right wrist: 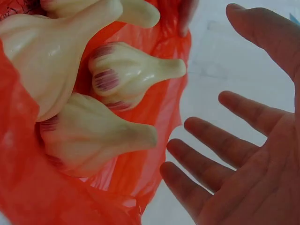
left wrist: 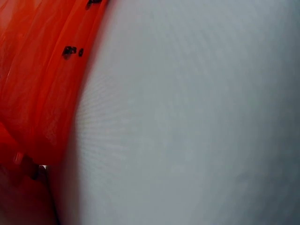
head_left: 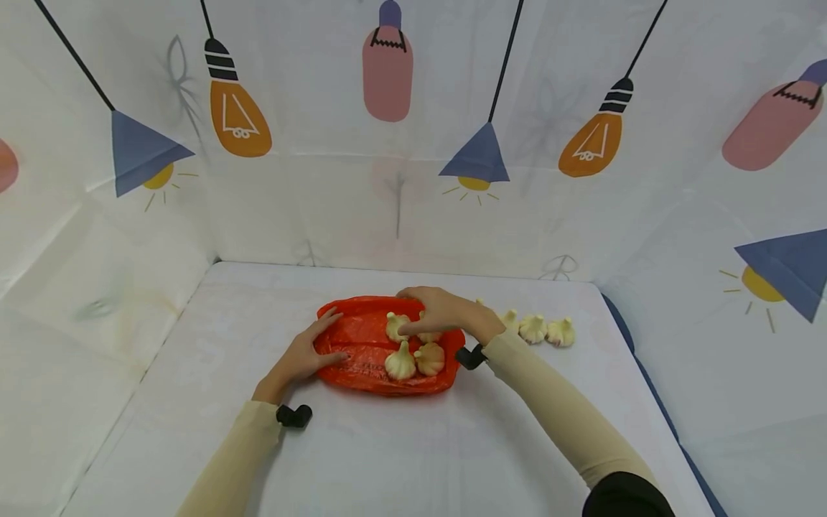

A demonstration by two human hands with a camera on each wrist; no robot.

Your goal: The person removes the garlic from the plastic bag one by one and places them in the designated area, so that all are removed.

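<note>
garlic bulbs, three in a row, lie on the white table cover just right of your right hand, apart from the bag. printed lamp-pattern sheeting walls the table on three sides. nothing lies between your hands and the bag.

the orange plastic bag lies flat at mid-table, its long axis running left to right. it is thin, crinkled and translucent, with small black print along one edge. four pale bulbs rest on its right half; one bulb shows purple streaks at its base, and its tapered tip points away from the bag's middle toward the edge.

your left hand presses the bag's left end with straight fingers. your right hand hovers over the bulbs on the bag, palm down; the right wrist view shows its fingers spread and holding nothing.
</note>
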